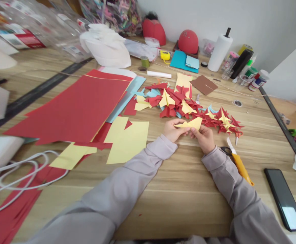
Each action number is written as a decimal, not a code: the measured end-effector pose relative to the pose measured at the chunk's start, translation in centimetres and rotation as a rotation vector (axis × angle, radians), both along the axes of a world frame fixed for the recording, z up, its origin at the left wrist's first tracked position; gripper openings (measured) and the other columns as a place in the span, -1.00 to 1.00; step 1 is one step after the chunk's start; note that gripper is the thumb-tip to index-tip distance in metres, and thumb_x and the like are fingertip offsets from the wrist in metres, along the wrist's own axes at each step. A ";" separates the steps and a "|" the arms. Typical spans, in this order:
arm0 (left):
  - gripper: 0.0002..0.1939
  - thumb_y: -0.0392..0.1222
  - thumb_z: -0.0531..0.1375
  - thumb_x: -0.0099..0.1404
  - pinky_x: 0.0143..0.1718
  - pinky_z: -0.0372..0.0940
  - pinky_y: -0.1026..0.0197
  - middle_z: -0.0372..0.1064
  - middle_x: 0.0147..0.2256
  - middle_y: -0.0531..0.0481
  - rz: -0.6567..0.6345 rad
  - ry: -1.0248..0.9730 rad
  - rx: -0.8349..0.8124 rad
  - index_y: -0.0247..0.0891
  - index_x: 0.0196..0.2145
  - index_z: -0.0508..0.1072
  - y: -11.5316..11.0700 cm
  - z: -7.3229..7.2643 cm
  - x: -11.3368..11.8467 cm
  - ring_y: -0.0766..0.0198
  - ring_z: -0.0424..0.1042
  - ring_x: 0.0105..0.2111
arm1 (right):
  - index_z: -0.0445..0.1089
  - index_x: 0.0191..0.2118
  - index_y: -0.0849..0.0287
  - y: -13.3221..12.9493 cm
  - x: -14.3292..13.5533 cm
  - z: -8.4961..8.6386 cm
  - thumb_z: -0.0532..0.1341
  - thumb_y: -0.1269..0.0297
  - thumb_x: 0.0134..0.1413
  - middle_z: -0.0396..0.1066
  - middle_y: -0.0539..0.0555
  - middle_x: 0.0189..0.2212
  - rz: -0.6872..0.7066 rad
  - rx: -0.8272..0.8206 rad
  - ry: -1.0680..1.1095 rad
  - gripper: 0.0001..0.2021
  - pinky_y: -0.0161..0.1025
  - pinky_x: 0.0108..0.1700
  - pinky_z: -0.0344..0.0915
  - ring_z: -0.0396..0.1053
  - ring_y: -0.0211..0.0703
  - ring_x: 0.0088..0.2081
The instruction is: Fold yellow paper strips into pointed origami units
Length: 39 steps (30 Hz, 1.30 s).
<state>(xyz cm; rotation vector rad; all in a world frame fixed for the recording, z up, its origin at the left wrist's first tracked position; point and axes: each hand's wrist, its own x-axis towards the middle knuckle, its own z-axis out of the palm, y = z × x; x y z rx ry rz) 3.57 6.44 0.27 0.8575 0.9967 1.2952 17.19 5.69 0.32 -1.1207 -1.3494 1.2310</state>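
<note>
A small folded piece of yellow paper is pinched between both hands, above the wooden table. My left hand grips its left part, thumb along the lower edge. On the other side my right hand holds its right part between thumb and fingers. Just beyond the hands lies a heap of folded red paper pieces, mixed with yellow and blue ones. More folded red and yellow pieces lie right of the heap. Flat yellow paper rests left of my left hand.
Large red sheets cover the left side, near a white cable. Right of my right hand lie an orange-handled cutter and scissors; a phone is at the right edge. Bottles and a white roll stand behind.
</note>
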 end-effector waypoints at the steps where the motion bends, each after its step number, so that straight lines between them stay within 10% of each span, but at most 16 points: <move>1: -0.59 -0.21 0.40 -0.32 -0.63 0.24 0.31 0.36 -0.63 0.07 -0.003 -0.002 -0.001 -0.39 -0.46 0.40 0.0 0.1 0.0 0.40 0.30 -0.69 | 0.38 -0.52 0.21 0.0 0.0 0.0 0.30 0.00 -0.19 0.42 0.01 -0.61 0.001 0.001 0.007 -0.67 -0.31 -0.53 0.28 0.27 -0.31 -0.62; 39: -0.49 -0.24 0.42 -0.36 -0.67 0.25 0.31 0.41 -0.58 0.02 0.029 -0.135 -0.084 -0.42 -0.36 0.43 0.1 0.1 0.0 0.37 0.33 -0.70 | 0.31 -0.61 0.20 0.0 0.4 0.1 0.17 -0.03 -0.01 0.37 -0.01 -0.69 -0.135 -0.034 0.141 -0.61 -0.34 -0.59 0.14 0.24 -0.33 -0.67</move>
